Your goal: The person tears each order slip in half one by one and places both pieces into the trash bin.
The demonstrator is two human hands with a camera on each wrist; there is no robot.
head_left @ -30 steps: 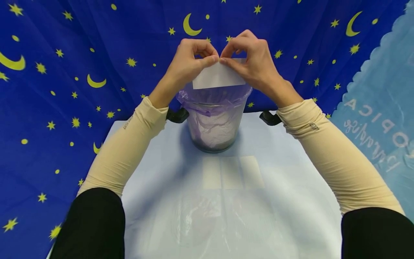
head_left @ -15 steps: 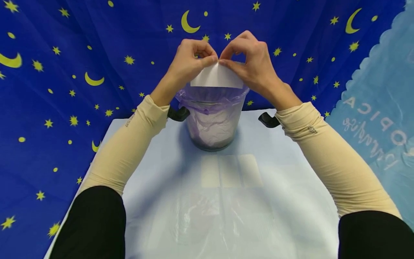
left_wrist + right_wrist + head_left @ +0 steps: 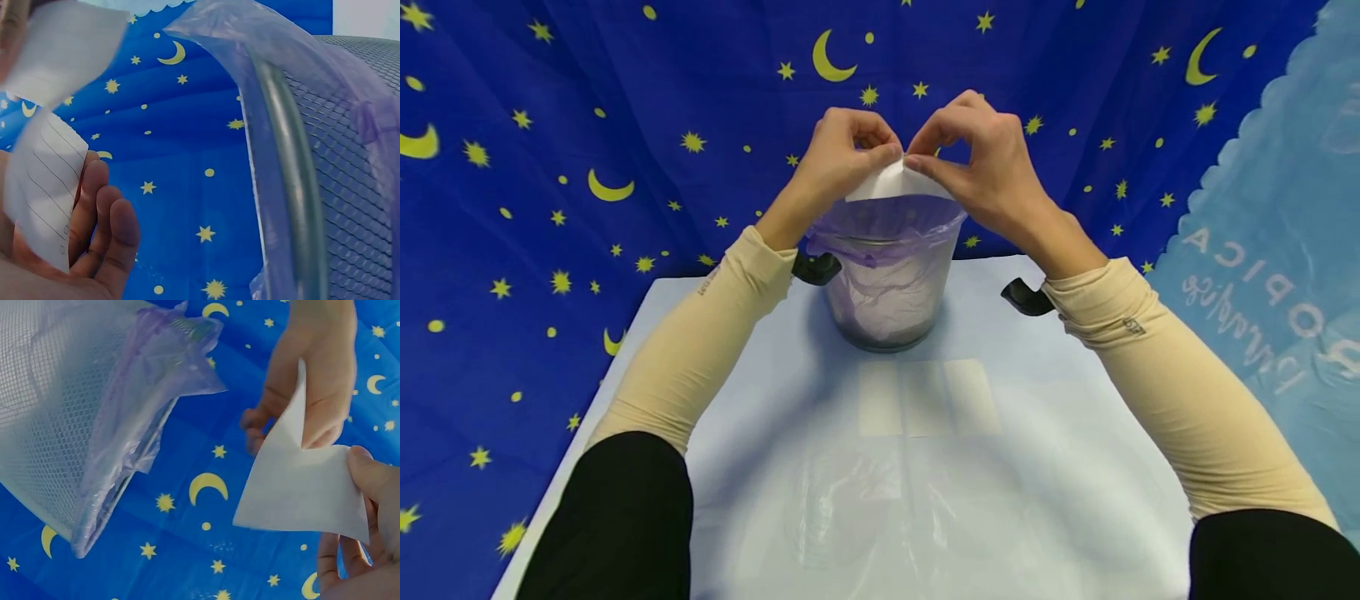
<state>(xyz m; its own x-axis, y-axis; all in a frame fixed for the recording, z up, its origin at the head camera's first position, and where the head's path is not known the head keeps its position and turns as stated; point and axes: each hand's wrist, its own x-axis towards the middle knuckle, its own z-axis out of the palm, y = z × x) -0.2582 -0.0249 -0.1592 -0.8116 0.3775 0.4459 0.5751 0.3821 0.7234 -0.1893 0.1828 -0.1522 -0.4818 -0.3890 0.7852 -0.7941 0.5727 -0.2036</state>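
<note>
Both hands meet above the bin, pinching one sheet of white paper (image 3: 898, 185) between thumbs and fingers. My left hand (image 3: 842, 158) grips the left part and my right hand (image 3: 988, 158) the right part, fingertips nearly together. In the right wrist view the paper (image 3: 300, 494) has a V-shaped split running down from its upper edge, with one flap bent up. The left wrist view shows printed lines and small boxes on the paper (image 3: 53, 181). Below stands a mesh waste bin (image 3: 887, 292) lined with a purple bag (image 3: 880, 225) folded over the rim.
Pale rectangular cards (image 3: 927, 398) lie in a row on the white table (image 3: 1075, 467) before the bin. Clear plastic (image 3: 850, 500) lies nearer. A blue star-and-moon curtain (image 3: 662, 108) hangs behind, and a light blue cloth (image 3: 1285, 250) hangs at right.
The paper, flat and whole-looking a second ago, is now creased and split between the hands. The hands have come slightly lower in the head view, and the view itself has shifted a little.
</note>
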